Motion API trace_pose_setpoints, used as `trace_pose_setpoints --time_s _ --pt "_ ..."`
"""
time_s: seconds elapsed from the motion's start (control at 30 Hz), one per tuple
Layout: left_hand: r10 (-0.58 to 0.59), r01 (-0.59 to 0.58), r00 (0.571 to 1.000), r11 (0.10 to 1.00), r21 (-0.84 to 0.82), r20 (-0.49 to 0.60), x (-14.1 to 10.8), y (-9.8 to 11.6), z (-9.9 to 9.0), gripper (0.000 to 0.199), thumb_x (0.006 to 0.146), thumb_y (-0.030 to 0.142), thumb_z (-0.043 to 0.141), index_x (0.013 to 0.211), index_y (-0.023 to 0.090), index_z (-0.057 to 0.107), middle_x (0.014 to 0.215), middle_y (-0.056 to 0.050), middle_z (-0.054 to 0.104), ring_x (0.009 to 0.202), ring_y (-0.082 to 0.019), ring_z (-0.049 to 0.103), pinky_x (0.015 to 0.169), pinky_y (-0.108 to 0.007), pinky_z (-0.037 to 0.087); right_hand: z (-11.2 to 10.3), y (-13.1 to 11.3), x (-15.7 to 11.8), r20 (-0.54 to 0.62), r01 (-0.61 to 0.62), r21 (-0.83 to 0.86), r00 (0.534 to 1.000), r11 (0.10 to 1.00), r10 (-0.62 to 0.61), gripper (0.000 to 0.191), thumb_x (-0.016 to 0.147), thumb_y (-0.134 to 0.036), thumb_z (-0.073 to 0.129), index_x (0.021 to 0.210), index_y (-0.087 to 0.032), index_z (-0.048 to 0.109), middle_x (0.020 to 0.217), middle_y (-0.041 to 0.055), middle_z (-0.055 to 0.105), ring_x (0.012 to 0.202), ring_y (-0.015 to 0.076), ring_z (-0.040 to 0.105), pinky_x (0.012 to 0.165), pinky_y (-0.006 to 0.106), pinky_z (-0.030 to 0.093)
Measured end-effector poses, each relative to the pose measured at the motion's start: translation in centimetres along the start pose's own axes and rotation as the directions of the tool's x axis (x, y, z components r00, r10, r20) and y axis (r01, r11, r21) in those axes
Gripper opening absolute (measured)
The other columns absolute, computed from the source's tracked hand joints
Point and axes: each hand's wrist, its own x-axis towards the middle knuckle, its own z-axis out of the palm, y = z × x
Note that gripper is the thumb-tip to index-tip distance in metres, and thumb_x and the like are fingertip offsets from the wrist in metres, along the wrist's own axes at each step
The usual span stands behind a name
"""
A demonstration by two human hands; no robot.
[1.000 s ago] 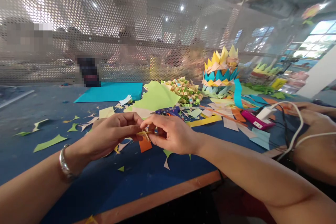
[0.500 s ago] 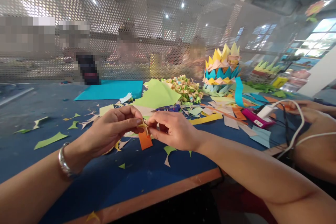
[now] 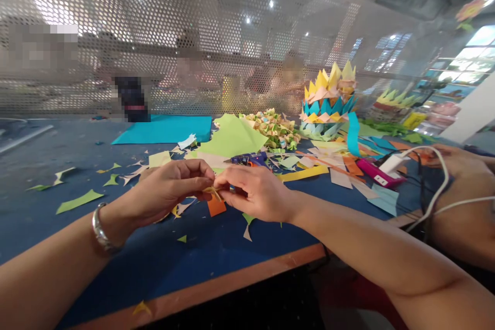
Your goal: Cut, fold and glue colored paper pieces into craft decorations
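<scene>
A blue table (image 3: pixel 127 283) strewn with paper scraps (image 3: pixel 79 202) spans the lower frame, with a tiered, spiked paper construction (image 3: pixel 328 113) at upper right. At center, a person's right hand (image 3: pixel 255 191) and left hand (image 3: pixel 170 193) meet, fingertips pinched on a small yellow paper piece between them. Just beyond lies a blue glue gun (image 3: pixel 250 159); an orange paper square (image 3: pixel 216 208) shows just below the yellow paper piece (image 3: pixel 212 192).
</scene>
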Motion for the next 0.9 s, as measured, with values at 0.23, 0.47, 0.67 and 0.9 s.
trace_pose_setpoints --time_s 0.23,0.47,0.67,0.9 --pt "0.000 0.000 1.000 0.999 0.050 0.003 0.06 -0.27 -0.14 0.016 0.074 0.029 0.075 0.078 0.016 0.066 0.077 0.000 0.064 0.071 -0.012 0.057 0.067 -0.025 0.045 -0.15 -0.34 0.01 0.074 -0.099 0.056 0.993 0.994 0.094 0.022 0.091 -0.019 0.053 0.113 -0.017 0.055 0.082 0.0017 0.068 0.060 0.0105 0.055 0.057 0.024 0.043" --pt "-0.048 0.048 0.999 0.999 -0.008 -0.010 -0.04 -0.08 -0.13 0.016 0.072 0.032 0.077 0.077 0.018 0.070 0.082 -0.002 0.066 0.076 -0.015 0.061 0.069 -0.026 0.049 -0.25 -0.19 0.03 0.116 -0.119 0.084 0.987 0.989 0.109 0.020 0.092 -0.021 0.052 0.111 -0.016 0.057 0.092 0.0054 0.069 0.065 0.0109 0.057 0.061 0.026 0.045" --pt "-0.044 0.045 0.999 0.997 -0.060 0.009 0.19 -0.24 -0.12 0.016 0.074 0.033 0.078 0.077 0.019 0.072 0.082 -0.004 0.068 0.074 -0.016 0.062 0.069 -0.026 0.051 -0.50 -0.52 0.20 0.158 -0.172 0.133 0.976 0.976 0.150 0.011 0.089 -0.019 0.055 0.100 -0.019 0.055 0.087 0.0023 0.067 0.063 0.0100 0.055 0.060 0.024 0.045" --pt "-0.008 0.008 1.000 0.995 -0.097 -0.006 -0.27 0.12 0.03 0.017 0.081 0.032 0.074 0.080 0.016 0.071 0.083 -0.004 0.068 0.078 -0.016 0.062 0.074 -0.026 0.052 -0.29 -0.11 0.12 0.107 -0.181 0.219 0.981 0.959 0.161 0.009 0.086 -0.017 0.058 0.095 -0.018 0.054 0.078 -0.0003 0.062 0.061 0.0086 0.053 0.059 0.022 0.045"
